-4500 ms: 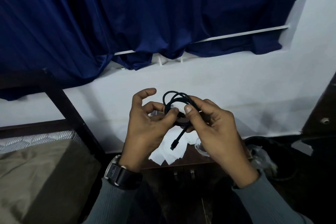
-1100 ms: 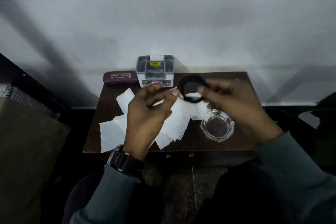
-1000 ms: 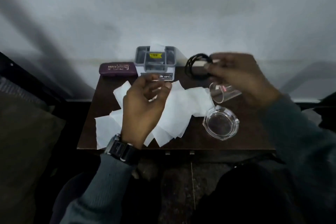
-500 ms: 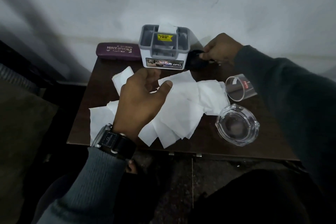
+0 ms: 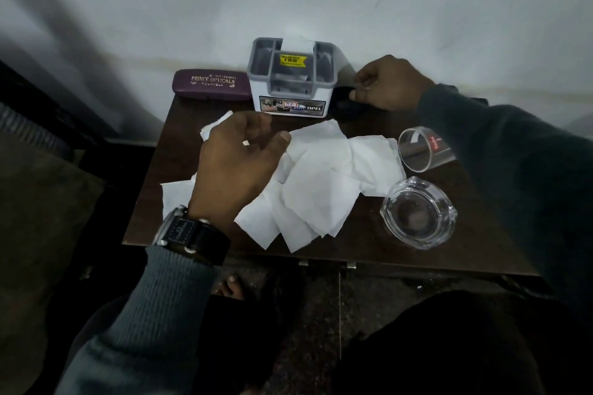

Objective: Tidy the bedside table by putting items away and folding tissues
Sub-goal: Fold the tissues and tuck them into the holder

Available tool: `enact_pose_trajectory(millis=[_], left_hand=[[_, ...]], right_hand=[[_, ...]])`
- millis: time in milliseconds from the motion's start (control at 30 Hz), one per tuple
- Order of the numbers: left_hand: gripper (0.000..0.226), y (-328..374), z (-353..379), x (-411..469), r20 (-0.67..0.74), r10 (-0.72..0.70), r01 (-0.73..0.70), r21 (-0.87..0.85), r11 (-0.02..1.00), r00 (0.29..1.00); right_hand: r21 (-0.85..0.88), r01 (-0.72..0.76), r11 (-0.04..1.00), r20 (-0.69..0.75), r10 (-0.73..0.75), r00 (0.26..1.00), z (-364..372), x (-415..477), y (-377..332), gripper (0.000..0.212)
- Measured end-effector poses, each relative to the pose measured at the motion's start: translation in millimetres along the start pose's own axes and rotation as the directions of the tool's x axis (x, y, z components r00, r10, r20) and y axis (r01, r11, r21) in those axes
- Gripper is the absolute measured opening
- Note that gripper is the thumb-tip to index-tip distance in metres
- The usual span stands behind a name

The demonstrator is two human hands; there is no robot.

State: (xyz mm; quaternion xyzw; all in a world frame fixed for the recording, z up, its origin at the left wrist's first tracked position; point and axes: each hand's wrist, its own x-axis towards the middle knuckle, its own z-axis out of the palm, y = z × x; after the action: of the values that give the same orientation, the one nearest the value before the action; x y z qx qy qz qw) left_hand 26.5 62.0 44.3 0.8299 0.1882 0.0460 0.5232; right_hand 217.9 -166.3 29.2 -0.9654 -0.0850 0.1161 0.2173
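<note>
Bedside table (image 5: pixel 369 252), mid-tidy: R hand (image 5: pixel 385 83) grips coiled black cable (image 5: pixel 345 103) at the back, just beside organiser box (image 5: pixel 290 96). L hand (image 5: pixel 237 167) hovers loose and empty over tissues (image 5: pixel 321 183), none folded; tumbler (image 5: pixel 423 147) & ashtray (image 5: pixel 418 212) not yet put away.

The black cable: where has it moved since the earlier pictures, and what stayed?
The right hand carried the coiled cable down to the right of the grey organiser and still grips it. The left hand let go, now above the tissues. These, ashtray and case stayed.
</note>
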Motion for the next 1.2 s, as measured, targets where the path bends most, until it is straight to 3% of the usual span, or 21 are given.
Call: enact_pose_trajectory(millis=[100, 233, 333, 467, 533, 633, 700, 767, 800, 900, 1000, 1067, 1200], left_hand=[[0.027, -0.7, -1.5, 0.4, 0.004, 0.018, -0.018, 0.004, 1.0, 1.0], [0.019, 0.2, -14.9, -0.7, -0.042, 0.039, -0.039, 0.011, 0.999, 0.998], [0.022, -1.6, -21.8, -5.2, -0.048, 0.021, -0.021, -0.009, 1.0, 0.999], [0.022, -2.0, -24.2, -17.3, -0.005, -0.04, 0.04, -0.035, 0.999, 0.999], [0.023, -2.9, -22.8, -26.2, 0.022, -0.053, 0.053, 0.006, 0.999, 0.998], [0.028, -9.8, -17.1, -38.9, 0.056, -0.067, 0.064, 0.063, 0.996, 0.996], [0.028, -11.6, -15.2, -49.4, 0.063, -0.057, 0.051, 0.084, 0.995, 0.996], [0.029, -10.0, -15.7, -59.8, 0.07, -0.024, 0.016, 0.117, 0.993, 0.997], [0.03, -8.9, -16.2, -62.7, 0.071, -0.012, 0.002, 0.138, 0.99, 0.997], [0.029, -9.5, -18.5, -64.9, 0.066, 0.007, -0.019, 0.18, 0.983, 0.998], [0.028, -8.2, -23.1, -61.2, 0.062, -0.013, 0.001, 0.19, 0.982, 0.998], [0.026, -10.4, -26.9, -56.4, 0.048, -0.02, 0.011, 0.173, 0.985, 0.999], [0.021, -16.3, -31.2, -49.1, 0.016, -0.038, 0.037, 0.094, 0.995, 0.999]], right_hand=[[-0.041, 0.092, 0.995, -0.119, -0.097, 0.988, -6.1, -17.8, -0.8, 0.041], [0.028, 0.262, 0.965, -0.369, -0.234, 0.9, -7.5, -75.2, -16.2, 0.027], [0.104, 0.314, 0.944, -0.375, -0.255, 0.891, 8.4, -134.2, -24.6, 0.02], [0.133, 0.107, 0.985, -0.181, -0.083, 0.98, 43.3, -193.1, -25.3, 0.029], [0.107, 0.012, 0.994, -0.19, 0.008, 0.982, 60.1, -213.9, -26.5, 0.032], [0.222, -0.093, 0.971, -0.217, 0.142, 0.966, 70.8, -236.0, -30.0, 0.03], [0.44, -0.243, 0.864, -0.099, 0.316, 0.944, 73.1, -243.1, -32.9, 0.032], [0.703, -0.398, 0.589, 0.098, 0.474, 0.875, 75.0, -246.1, -42.2, 0.031], [0.758, -0.41, 0.507, 0.122, 0.507, 0.853, 77.4, -243.7, -45.7, 0.025], [0.683, -0.367, 0.632, -0.041, 0.534, 0.844, 84.8, -235.6, -57.7, 0.018], [0.547, -0.344, 0.763, -0.145, 0.491, 0.859, 94.1, -223.3, -65.8, 0.033], [0.479, -0.352, 0.804, -0.152, 0.47, 0.869, 100.3, -214.4, -71.1, 0.04], [0.441, -0.322, 0.837, -0.215, 0.447, 0.868, 109.3, -204.3, -74.0, 0.033]])
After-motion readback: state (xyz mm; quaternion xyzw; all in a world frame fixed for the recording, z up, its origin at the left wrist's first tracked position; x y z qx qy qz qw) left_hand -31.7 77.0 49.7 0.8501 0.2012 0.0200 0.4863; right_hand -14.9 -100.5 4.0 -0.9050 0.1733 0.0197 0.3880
